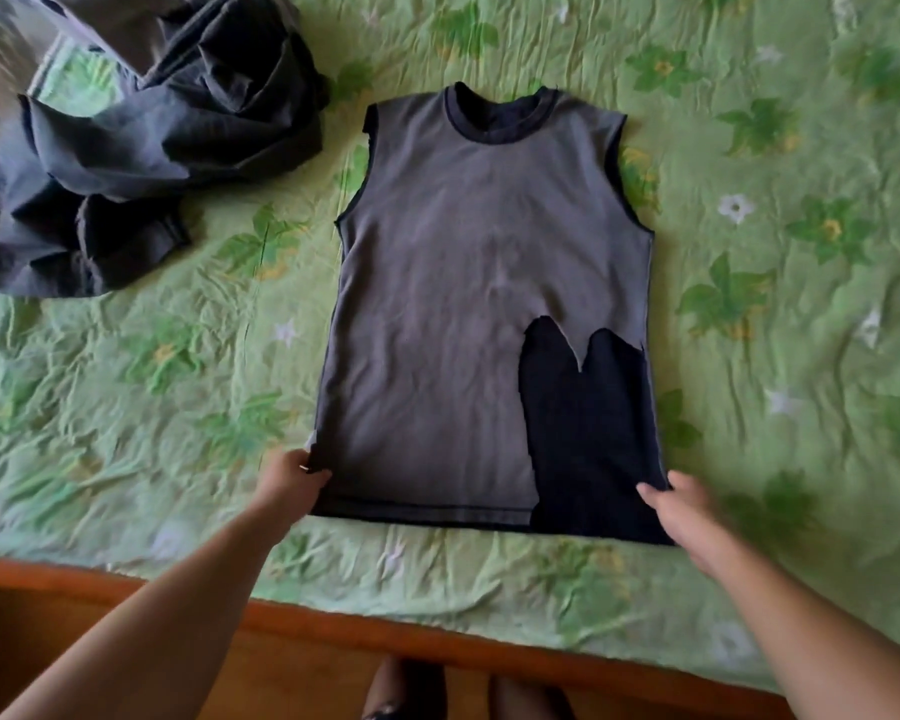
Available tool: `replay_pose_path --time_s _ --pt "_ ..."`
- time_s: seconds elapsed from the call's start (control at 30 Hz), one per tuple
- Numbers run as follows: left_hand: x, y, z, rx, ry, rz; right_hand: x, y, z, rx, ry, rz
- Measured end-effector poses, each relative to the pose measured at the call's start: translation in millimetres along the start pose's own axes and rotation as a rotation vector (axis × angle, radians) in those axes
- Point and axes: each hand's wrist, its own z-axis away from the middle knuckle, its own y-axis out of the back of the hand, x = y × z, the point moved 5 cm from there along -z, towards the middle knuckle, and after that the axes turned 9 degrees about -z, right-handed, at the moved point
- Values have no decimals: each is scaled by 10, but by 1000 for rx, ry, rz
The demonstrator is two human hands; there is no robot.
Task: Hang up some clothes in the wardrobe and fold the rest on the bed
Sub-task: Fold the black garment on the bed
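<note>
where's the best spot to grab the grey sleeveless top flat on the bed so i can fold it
By the two hem corners, coming from the near edge of the bed. The grey top lies flat with its neck away and its hem nearest, so the corners are free to pinch. The left hand and right hand hold one corner each.

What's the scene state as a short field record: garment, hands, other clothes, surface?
garment: grey sleeveless top, flat, collar at far end, dark section at lower right
left hand: pinches lower left hem corner
right hand: pinches lower right hem corner
other clothes: dark crumpled pile, far left, apart from the top
surface: green floral bedspread
</note>
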Motion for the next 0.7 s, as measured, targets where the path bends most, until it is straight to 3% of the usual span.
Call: replay_pose_path --time_s 0.2,0.37,0.53,0.7 --pt "-183 -9 353 41 36 157 241 16 170 -10 -85 -190" --pt "13 155 539 16 -56 291 118 124 310 23 -23 -343" --pt "450 701 393 -126 -97 454 -682 499 540 66 196 -475" --pt "1333 1443 -116 -18 -97 728 -1750 811 88 14 215 -763"
